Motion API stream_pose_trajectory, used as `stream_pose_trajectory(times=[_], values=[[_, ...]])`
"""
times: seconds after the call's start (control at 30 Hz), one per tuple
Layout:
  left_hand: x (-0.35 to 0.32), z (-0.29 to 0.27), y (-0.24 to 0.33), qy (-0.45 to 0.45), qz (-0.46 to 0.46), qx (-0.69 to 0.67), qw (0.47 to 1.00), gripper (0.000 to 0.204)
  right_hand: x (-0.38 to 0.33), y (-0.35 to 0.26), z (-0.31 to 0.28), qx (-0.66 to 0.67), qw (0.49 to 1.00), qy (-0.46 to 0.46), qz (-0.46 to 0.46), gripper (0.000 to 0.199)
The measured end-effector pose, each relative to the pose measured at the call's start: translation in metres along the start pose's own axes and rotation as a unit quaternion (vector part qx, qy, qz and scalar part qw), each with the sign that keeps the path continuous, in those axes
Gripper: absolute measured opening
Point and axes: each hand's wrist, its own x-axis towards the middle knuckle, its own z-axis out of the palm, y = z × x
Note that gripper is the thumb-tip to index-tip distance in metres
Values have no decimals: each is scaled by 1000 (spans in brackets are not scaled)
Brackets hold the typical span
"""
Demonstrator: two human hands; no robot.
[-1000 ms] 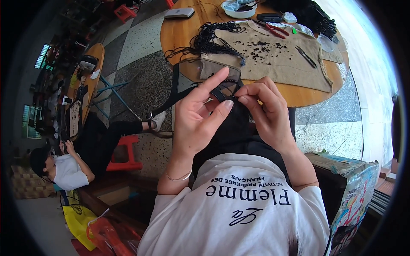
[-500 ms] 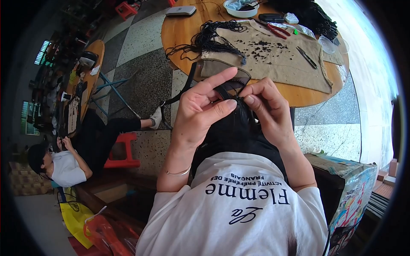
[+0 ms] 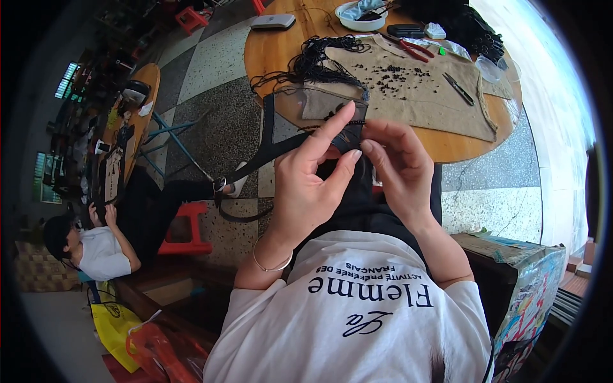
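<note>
1. Held the black mesh piece (image 3: 350, 135) up in the left hand (image 3: 311, 182), before the lap and at the near edge of the wooden table (image 3: 268, 51) — with index finger and thumb spread apart, and with the other fingers mostly hidden behind.
2. Set the right hand (image 3: 405, 169) at the right edge of the piece, with thumb and index fingertips close together; could not tell whether pinching anything between them.
3. Had the beige cloth (image 3: 428, 118) lying beyond the hands, strewn with small black beads (image 3: 393, 80).
4. Saw black cords (image 3: 319, 57) heaped at the cloth's left, red-handled pliers (image 3: 416, 51) at its far edge, a slim dark tool (image 3: 458, 89) towards its right.
5. Glimpsed another person (image 3: 105, 252) well apart on the left — near a red stool (image 3: 188, 233).
</note>
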Motion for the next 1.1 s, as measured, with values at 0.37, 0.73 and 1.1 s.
stream_pose_trajectory(times=[0.37,0.73,1.1], values=[[4,-2,-2,7,36,57,998,51,-7,-2,-1,-106,991,-43,-73,25],[4,-1,0,34,166,236,957,51,14,-6,-8,-431,784,-52,-443,25],[18,-83,-37,300,246,426,817,36,-48,-94,-30,160,901,166,-367,26]])
